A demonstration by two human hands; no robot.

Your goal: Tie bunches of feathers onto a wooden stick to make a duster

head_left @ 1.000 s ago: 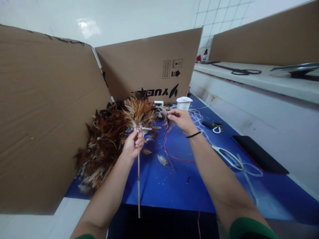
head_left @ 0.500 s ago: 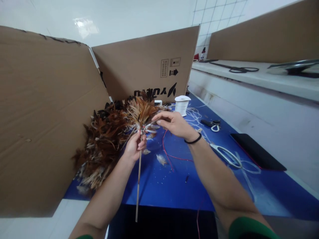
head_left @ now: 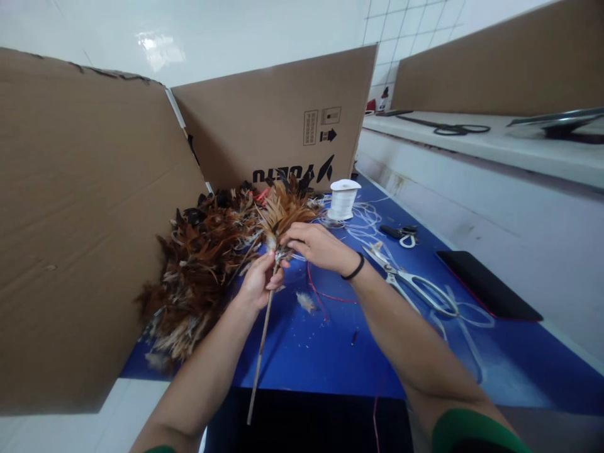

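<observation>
A thin stick [head_left: 262, 352] slants up from the front edge of the blue table, with a bunch of brown and tan feathers [head_left: 283, 211] at its top. My left hand [head_left: 261, 279] is closed around the stick just below the feathers. The fingers of my right hand [head_left: 317, 246] are pinched at the base of the bunch, on its right side; exactly what they grip is too small to tell. A large pile of brown feathers [head_left: 202, 251] lies to the left of my left hand.
On the blue table [head_left: 321, 365] are a white spool [head_left: 343, 200], scissors [head_left: 427, 292], black-handled cutters [head_left: 399, 234], red cord [head_left: 337, 300], a loose feather [head_left: 306, 302] and a black flat object [head_left: 488, 286]. Cardboard panels [head_left: 274, 119] stand behind and left.
The feather bunch has moved right and the stick tilts more. My right hand has come down and left against the base of the feathers. My left hand has shifted slightly right.
</observation>
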